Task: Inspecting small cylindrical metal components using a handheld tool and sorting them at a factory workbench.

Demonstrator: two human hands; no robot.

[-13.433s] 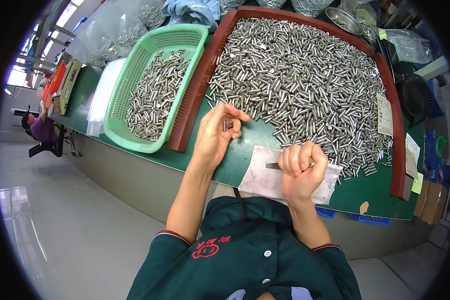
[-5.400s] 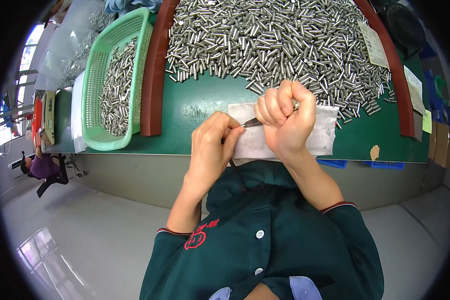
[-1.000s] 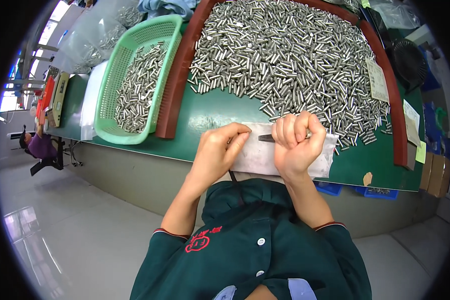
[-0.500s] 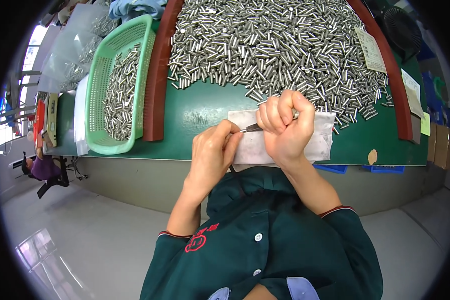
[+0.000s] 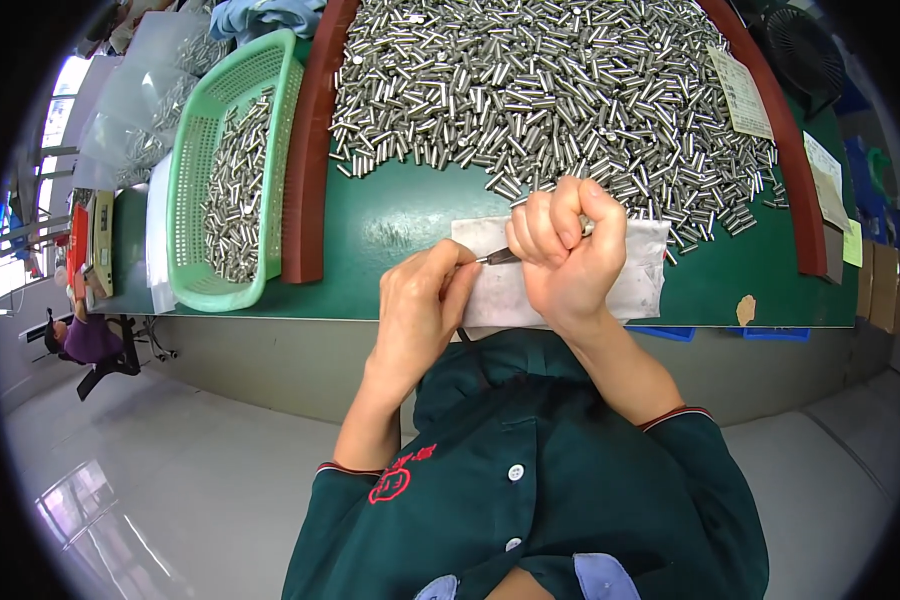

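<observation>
My right hand is closed in a fist around a dark, slim hand tool whose narrow end points left. Fingers and thumb of my left hand pinch a small metal pin, mostly hidden by the fingertips. The tool's tip meets the pin's end, or lies right by it; the exact contact is too small to tell. Both hands are above a stained white cloth at the table's front edge. Beyond them spreads a large heap of short steel pins.
Red-brown rails flank the heap on the green table. Left of them stands a green plastic basket with more pins, then clear plastic bags. Paper slips lie on the right, near a black fan. Another person sits far left.
Both hands keep nearly the same pose, with the pin and tool tip still together. The whole view has shifted very slightly.
</observation>
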